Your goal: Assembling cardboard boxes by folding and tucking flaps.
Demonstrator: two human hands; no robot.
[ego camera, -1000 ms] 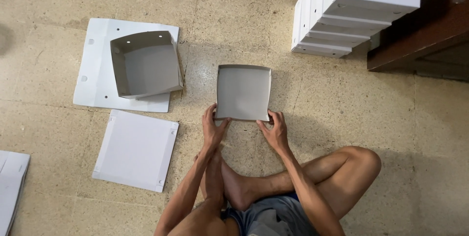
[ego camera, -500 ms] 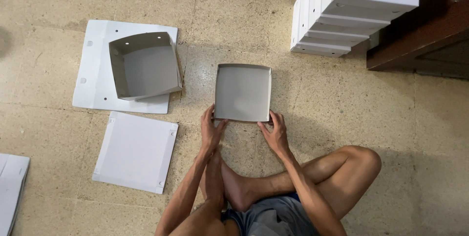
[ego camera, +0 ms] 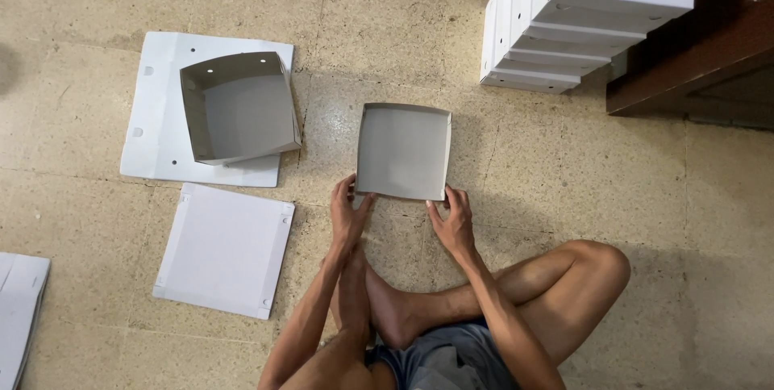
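Beige stone tiles make up the floor (ego camera: 105,3), and a person sits on it with crossed bare legs, looking down at the work. Directly in front of the knees lies a small grey cardboard tray (ego camera: 403,150) with low folded walls, open side up. The left hand (ego camera: 347,216) touches the tray at its near left corner, with the fingers (ego camera: 364,203) stretched along the edge, and the right hand (ego camera: 453,221) touches the near right corner in the same way; both hands rest against the near wall and press it rather than close around it. To the left, well apart from the tray, a deeper folded box (ego camera: 238,108) stands tilted on a flat white sheet (ego camera: 153,132) with small holes. Just below this sheet lies another flat white cardboard sheet (ego camera: 224,249). At the left border of the view, part of a pile of more flat sheets (ego camera: 20,309) shows. At the top right, a stack of finished white boxes (ego camera: 580,19) stands beside a piece of dark wooden furniture (ego camera: 701,59).
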